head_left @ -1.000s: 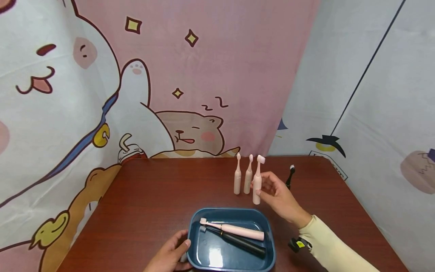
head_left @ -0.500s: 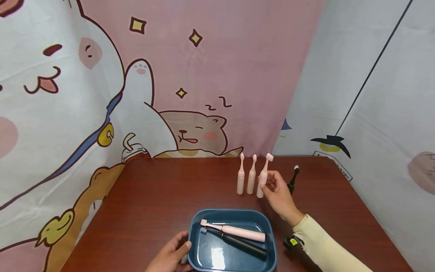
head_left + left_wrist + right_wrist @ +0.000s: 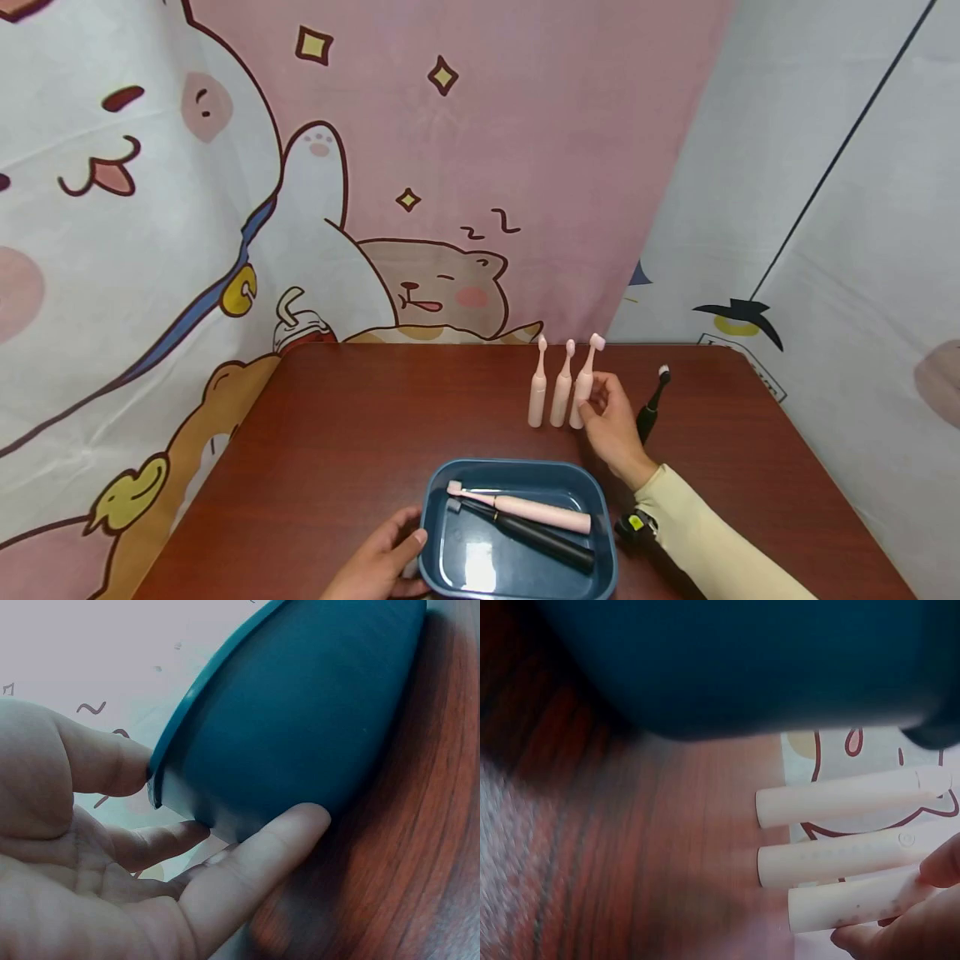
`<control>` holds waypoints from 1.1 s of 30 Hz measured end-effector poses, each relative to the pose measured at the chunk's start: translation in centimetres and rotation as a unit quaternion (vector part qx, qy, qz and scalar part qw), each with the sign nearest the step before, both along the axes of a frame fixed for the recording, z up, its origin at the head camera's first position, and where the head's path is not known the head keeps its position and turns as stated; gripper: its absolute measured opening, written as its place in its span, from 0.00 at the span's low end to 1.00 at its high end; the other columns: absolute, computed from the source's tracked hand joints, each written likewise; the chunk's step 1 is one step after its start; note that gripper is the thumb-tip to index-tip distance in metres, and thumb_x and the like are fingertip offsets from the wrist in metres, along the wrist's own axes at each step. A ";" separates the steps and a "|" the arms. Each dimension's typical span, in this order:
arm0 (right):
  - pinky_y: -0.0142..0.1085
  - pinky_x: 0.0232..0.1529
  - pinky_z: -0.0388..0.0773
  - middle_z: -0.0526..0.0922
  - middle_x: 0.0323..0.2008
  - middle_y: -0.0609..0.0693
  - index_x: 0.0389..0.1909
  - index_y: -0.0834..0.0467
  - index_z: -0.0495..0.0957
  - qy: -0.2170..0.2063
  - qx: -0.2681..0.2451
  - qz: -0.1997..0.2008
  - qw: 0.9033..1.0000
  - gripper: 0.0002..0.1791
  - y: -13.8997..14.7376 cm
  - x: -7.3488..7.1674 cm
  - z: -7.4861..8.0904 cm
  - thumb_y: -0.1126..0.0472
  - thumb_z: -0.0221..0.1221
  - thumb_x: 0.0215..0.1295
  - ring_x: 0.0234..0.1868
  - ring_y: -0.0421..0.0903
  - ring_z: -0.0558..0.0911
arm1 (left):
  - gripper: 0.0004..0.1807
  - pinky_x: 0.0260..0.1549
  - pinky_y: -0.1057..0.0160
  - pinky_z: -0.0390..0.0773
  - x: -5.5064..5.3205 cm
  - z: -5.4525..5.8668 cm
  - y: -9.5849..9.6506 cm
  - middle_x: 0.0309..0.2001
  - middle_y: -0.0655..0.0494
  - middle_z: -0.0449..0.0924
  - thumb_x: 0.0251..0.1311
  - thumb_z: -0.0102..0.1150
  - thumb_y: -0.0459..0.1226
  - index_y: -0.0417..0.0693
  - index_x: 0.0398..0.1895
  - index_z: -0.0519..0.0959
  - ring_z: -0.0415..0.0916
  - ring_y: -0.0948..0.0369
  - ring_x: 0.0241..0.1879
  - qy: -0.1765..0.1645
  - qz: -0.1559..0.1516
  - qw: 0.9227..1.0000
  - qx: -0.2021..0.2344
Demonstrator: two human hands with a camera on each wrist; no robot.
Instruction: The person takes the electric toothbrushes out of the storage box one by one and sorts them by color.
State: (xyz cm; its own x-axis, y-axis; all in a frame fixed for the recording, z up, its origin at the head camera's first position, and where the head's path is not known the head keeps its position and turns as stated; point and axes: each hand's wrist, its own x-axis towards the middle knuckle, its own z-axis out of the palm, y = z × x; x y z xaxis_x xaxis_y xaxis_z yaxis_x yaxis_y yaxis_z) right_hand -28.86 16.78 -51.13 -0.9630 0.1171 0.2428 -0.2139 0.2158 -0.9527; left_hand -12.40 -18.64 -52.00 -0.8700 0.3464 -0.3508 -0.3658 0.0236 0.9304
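My right hand pinches the handle of a pink electric toothbrush, which leans slightly right with its base close over the table. Two more pink electric toothbrushes, the left one and the middle one, stand upright just left of it. In the right wrist view the three handles lie side by side, the held toothbrush nearest my fingers. My left hand holds the left side of a blue tray, thumb at the rim and fingers against the outer wall.
Inside the tray lie a pink electric toothbrush and a black one, side by side. Another black electric toothbrush stands behind my right hand. The brown table ends at a cartoon-printed cloth.
My right hand has carried the pink toothbrush away from me, into line with the two standing ones; its base has come down level with theirs. My left hand keeps its place on the tray.
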 end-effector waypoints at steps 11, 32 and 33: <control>0.27 0.54 0.71 0.74 0.51 0.60 0.58 0.65 0.66 -0.006 -0.001 -0.013 1.000 0.20 0.0 -0.8 -1.0 0.75 0.55 0.66 0.55 0.52 0.76 | 0.35 0.40 0.50 0.85 0.0 -0.3 -0.1 0.63 0.31 0.65 0.74 0.50 0.42 0.28 0.73 0.52 0.80 0.53 0.45 0.005 -0.002 1.000 0.010; 0.54 0.66 0.68 0.72 0.58 0.64 0.62 0.66 0.62 0.006 0.048 0.012 0.999 0.24 0.3 -0.8 -2.2 0.75 0.54 0.67 0.62 0.58 0.74 | 0.32 0.38 0.51 0.85 0.0 -0.2 0.1 0.60 0.34 0.67 0.75 0.49 0.41 0.30 0.72 0.55 0.80 0.53 0.43 0.020 -0.005 1.000 0.010; 0.54 0.67 0.67 0.71 0.59 0.64 0.62 0.66 0.61 0.007 0.046 0.014 0.999 0.24 0.3 -0.8 -2.2 0.75 0.55 0.67 0.63 0.58 0.73 | 0.31 0.38 0.51 0.85 0.0 -0.2 0.1 0.60 0.34 0.67 0.75 0.49 0.41 0.30 0.71 0.55 0.80 0.53 0.43 0.021 -0.006 1.000 0.013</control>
